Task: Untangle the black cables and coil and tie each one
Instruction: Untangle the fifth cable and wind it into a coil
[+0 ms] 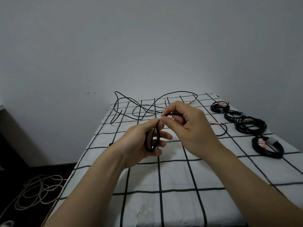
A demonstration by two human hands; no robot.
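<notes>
My left hand (144, 141) holds a small coil of black cable (151, 139), a few loops lying across its curled fingers. Just above it, my right hand (185, 125) pinches the same cable's running strand (170, 114) between thumb and forefinger. From there the cable trails back into loose black loops (141, 108) sprawled over the far end of the table, some hanging past the edge. Another strand with a red-and-white tag (214, 123) curls on the cloth right of my right hand.
The table wears a white cloth with a black grid (177, 185). Several coiled, tied black cables (249, 124) lie in a row along its right side, the nearest bundle (268, 146) by the edge. A pale cable (36, 190) lies heaped on the dark floor at left.
</notes>
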